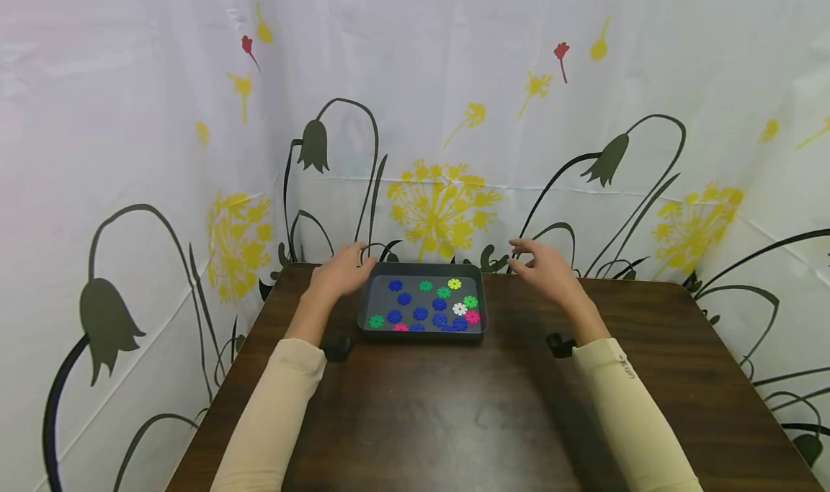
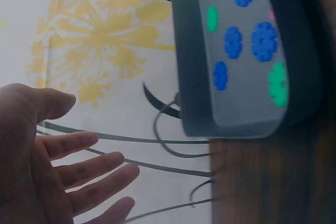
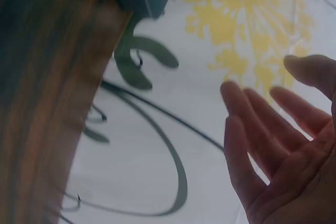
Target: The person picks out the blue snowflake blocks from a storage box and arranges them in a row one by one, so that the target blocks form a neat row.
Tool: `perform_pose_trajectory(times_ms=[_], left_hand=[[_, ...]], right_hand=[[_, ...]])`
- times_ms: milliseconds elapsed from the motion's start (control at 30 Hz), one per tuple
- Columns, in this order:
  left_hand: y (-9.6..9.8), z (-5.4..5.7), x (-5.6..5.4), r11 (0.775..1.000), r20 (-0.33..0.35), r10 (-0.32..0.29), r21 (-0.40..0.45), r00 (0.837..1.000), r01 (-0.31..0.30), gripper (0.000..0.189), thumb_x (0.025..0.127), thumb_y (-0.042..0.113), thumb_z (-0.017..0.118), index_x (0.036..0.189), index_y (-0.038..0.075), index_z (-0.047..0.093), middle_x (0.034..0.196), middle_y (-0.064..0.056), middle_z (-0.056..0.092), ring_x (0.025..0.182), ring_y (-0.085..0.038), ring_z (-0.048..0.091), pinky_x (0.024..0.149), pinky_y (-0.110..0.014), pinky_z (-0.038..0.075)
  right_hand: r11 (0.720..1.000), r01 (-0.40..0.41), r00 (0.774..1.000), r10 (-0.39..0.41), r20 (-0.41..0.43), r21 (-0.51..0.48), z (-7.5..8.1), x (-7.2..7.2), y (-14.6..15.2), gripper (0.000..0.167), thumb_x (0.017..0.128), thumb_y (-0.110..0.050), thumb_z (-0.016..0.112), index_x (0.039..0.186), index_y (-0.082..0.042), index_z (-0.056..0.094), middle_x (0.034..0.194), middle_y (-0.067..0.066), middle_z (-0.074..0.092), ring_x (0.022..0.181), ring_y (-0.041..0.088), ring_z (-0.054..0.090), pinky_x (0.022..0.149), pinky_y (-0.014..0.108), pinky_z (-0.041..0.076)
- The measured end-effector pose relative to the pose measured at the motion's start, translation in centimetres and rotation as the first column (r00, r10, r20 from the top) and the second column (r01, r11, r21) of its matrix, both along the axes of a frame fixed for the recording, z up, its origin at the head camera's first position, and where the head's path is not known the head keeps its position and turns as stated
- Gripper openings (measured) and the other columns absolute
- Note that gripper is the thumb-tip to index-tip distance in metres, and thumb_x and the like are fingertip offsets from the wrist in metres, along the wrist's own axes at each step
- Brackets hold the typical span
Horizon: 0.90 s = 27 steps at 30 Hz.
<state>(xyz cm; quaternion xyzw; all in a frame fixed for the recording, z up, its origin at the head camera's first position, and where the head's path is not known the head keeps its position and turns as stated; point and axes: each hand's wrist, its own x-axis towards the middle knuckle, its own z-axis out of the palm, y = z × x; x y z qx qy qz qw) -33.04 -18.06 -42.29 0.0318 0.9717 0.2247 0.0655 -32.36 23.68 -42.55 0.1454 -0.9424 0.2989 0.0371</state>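
A dark grey rectangular tray lies at the table's far side, holding several flat notched discs in blue, green, pink, yellow and white. Among them are a blue disc, a yellow disc and a white disc. My left hand hovers by the tray's left end, its fingers loosely spread and holding nothing, as the left wrist view shows. Off the tray's right side, my right hand is raised with relaxed, slightly bent fingers and nothing in them.
The dark wooden table stretches from the tray toward me. Behind it hangs a white curtain printed with flowers, close to the table's far edge. Black wrist straps with cameras sit on both wrists.
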Motion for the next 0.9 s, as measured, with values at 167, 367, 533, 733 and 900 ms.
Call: perform_pose_trajectory(times_ms=[167,367,533,733,900], left_hand=[[-0.7,-2.2,0.3,0.999,0.005,0.037,0.032,0.999,-0.037,0.062,0.113,0.041,0.048,0.165,0.009,0.039,0.170,-0.022,0.040,0.153,-0.051,0.042,0.119,-0.077,0.036],[-0.9,-4.6,0.4,0.997,0.048,0.037,0.071,0.998,-0.040,0.064,0.109,0.027,0.062,0.163,0.001,0.039,0.166,-0.029,0.042,0.151,-0.054,0.041,0.121,-0.071,0.039],[-0.8,-6.0,1.0,0.998,0.088,0.028,0.047,0.996,-0.032,0.061,0.107,0.026,0.066,0.157,-0.003,0.046,0.153,-0.028,0.056,0.142,-0.051,0.054,0.116,-0.066,0.047],[-1.2,-7.4,0.9,1.000,0.148,0.012,-0.008,0.989,-0.011,0.060,0.105,0.026,0.068,0.155,-0.001,0.050,0.137,-0.021,0.069,0.131,-0.042,0.062,0.116,-0.066,0.044],[-3.1,-12.5,-2.9,1.000,0.177,0.007,0.001,0.984,-0.007,0.061,0.103,0.034,0.068,0.156,0.008,0.052,0.129,-0.012,0.069,0.117,-0.036,0.066,0.098,-0.062,0.053]], right_hand=[[0.984,-0.100,0.993,0.108,0.048,-0.145,-1.8,1.2,-1.6,0.035,0.106,-0.019,0.070,0.139,-0.006,0.069,0.130,0.015,0.075,0.100,0.031,0.075,0.078,0.042,0.064],[0.966,-0.190,0.977,0.203,0.064,-0.173,-4.8,2.1,-3.6,0.030,0.103,-0.014,0.073,0.131,-0.004,0.074,0.123,0.013,0.078,0.118,0.033,0.072,0.098,0.053,0.061],[0.962,-0.201,0.968,0.224,0.115,-0.184,-7.5,2.1,-4.7,0.027,0.101,-0.014,0.075,0.125,-0.003,0.078,0.126,0.015,0.078,0.118,0.034,0.072,0.097,0.050,0.061],[0.976,-0.162,0.971,0.184,0.151,-0.147,-9.7,1.7,-5.5,0.023,0.098,-0.019,0.079,0.117,-0.008,0.083,0.116,0.011,0.081,0.103,0.027,0.066,0.083,0.035,0.052],[0.973,-0.164,0.957,0.198,0.212,-0.164,-10.6,1.4,-5.7,0.024,0.097,-0.015,0.080,0.120,-0.011,0.084,0.105,0.006,0.081,0.085,0.018,0.060,0.067,0.028,0.046]])
